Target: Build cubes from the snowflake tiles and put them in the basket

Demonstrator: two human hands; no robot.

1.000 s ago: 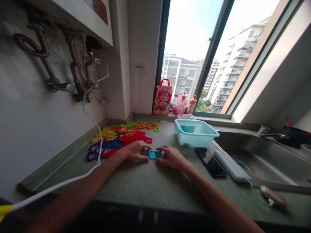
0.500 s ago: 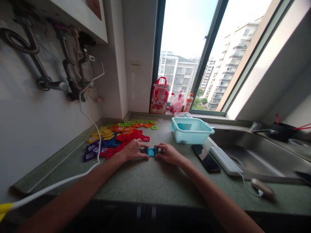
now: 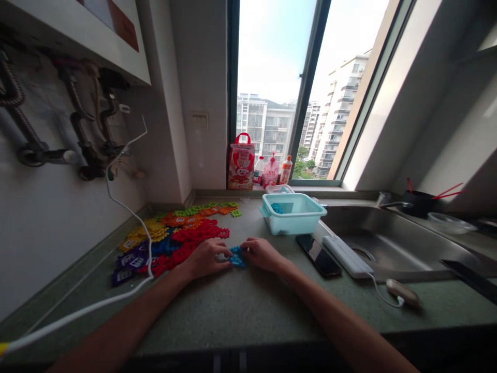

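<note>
Tiles (image 3: 237,258), blue and toothed, at lower middle of the frame on the counter (image 3: 240,311), pinched from either side by left hand (image 3: 208,257) and right hand (image 3: 263,254). Probably light, stiff, slightly slippery; best gripped by opposite edges.

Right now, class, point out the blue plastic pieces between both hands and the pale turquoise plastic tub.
Blue plastic pieces (image 3: 237,259), head view: visible middle.
Pale turquoise plastic tub (image 3: 293,224), head view: front wall.

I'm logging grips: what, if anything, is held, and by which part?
Blue toothed pieces: left hand at the left edge, right hand at upper right.
</note>
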